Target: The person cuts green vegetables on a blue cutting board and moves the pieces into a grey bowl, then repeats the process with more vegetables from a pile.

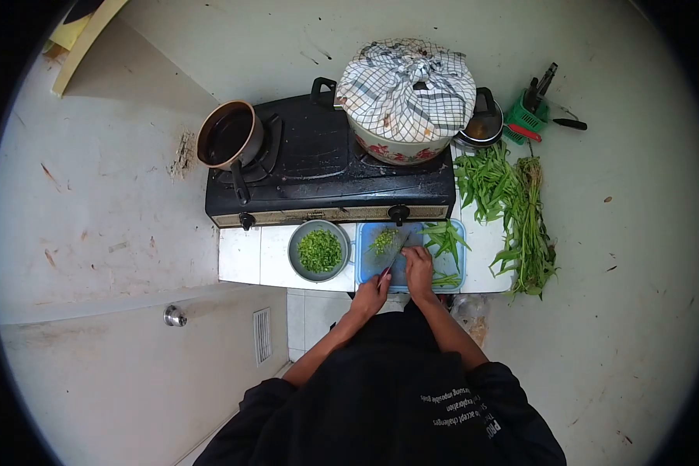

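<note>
A blue cutting board (371, 272) lies at the counter's front edge. My left hand (373, 295) is closed round the handle of a knife (385, 269), whose blade points up over the board. Close to the blade, my right hand (419, 269) has its fingers bent and pressed together on the board; whatever they hold is too small to make out. Chopped green pieces (383, 239) sit on the board's left part, leafy greens (444, 237) at its upper right and cut stems (446, 279) at its lower right. A grey bowl (294, 250) of chopped greens (319, 251) stands to the left.
Behind the board is a black gas stove (311, 151) bearing a saucepan (229, 136) and a large pot (402, 147) covered with checked cloth (408, 89). Bunched greens (528, 225) hang over the counter's right side, below a green utensil basket (525, 123). A door (132, 373) is at lower left.
</note>
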The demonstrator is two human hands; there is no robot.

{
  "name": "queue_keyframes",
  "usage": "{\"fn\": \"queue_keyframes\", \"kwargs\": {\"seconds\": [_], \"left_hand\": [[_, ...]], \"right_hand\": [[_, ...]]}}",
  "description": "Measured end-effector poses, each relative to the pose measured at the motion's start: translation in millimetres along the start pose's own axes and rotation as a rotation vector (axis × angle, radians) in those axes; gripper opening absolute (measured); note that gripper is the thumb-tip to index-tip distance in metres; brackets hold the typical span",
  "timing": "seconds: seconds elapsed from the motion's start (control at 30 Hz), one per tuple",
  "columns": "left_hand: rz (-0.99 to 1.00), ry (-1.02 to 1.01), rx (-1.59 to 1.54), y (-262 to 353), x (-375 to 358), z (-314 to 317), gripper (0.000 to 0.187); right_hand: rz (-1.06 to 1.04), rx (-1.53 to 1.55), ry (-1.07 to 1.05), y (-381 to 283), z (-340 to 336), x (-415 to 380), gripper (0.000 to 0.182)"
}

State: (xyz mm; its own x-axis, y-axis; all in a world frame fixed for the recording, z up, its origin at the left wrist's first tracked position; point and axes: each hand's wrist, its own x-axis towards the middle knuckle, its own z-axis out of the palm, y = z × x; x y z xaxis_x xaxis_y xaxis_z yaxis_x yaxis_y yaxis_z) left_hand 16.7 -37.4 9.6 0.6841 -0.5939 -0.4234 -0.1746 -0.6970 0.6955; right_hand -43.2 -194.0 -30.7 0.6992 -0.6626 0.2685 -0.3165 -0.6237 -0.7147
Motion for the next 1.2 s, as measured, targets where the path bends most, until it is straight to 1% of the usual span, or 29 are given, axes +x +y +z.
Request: {"fn": "queue_keyframes", "kwargs": {"seconds": [0.07, 0.17, 0.27, 0.37, 0.47, 0.57, 0.67, 0.77, 0.87, 0.97, 1.07, 1.2], "left_hand": [[0.019, 0.02, -0.029, 2, 8, 4, 0.052], [0.007, -0.012, 0.004, -1, 4, 1, 0.051], [0.005, 0.004, 0.049, -19, -17, -3, 0.05], [-0.046, -0.018, 0.1, -16, -25, -13, 0.047], [0.041, 0.008, 0.08, -16, -11, -6, 0.046], [0.013, 0.037, 0.137, 0, -4, -6, 0.045], [0.021, 0.065, 0.151, -4, -2, -5, 0.045], [-0.041, 0.026, 0.143, -4, -12, -16, 0.046], [-0.033, -0.027, 0.077, -11, -20, -22, 0.047], [-0.026, -0.049, 0.01, -3, -21, -25, 0.048], [-0.024, -0.069, 0.058, -1, -20, -21, 0.048], [-0.03, -0.057, 0.037, -5, -20, -19, 0.049]], "right_hand": [[-0.004, -0.004, 0.006, -1, 0, 0, 0.013], [-0.01, -0.012, 0.02, 2, 3, -1, 0.013], [-0.001, -0.028, -0.001, -2, -1, -1, 0.016], [-0.008, -0.02, 0.005, 1, 1, -2, 0.018], [0.015, -0.025, -0.009, -3, 0, -2, 0.019], [0.014, -0.066, -0.02, -4, -1, -2, 0.02], [0.012, -0.045, 0.0, -2, 3, -3, 0.02], [0.019, -0.06, 0.001, -8, -3, 0, 0.018], [-0.01, -0.049, -0.003, -8, -6, 1, 0.018], [0.005, -0.029, 0.007, -6, -3, 0, 0.017], [-0.01, -0.07, 0.012, -3, 0, -2, 0.015], [-0.037, -0.104, 0.012, -5, -3, -1, 0.016]]}}
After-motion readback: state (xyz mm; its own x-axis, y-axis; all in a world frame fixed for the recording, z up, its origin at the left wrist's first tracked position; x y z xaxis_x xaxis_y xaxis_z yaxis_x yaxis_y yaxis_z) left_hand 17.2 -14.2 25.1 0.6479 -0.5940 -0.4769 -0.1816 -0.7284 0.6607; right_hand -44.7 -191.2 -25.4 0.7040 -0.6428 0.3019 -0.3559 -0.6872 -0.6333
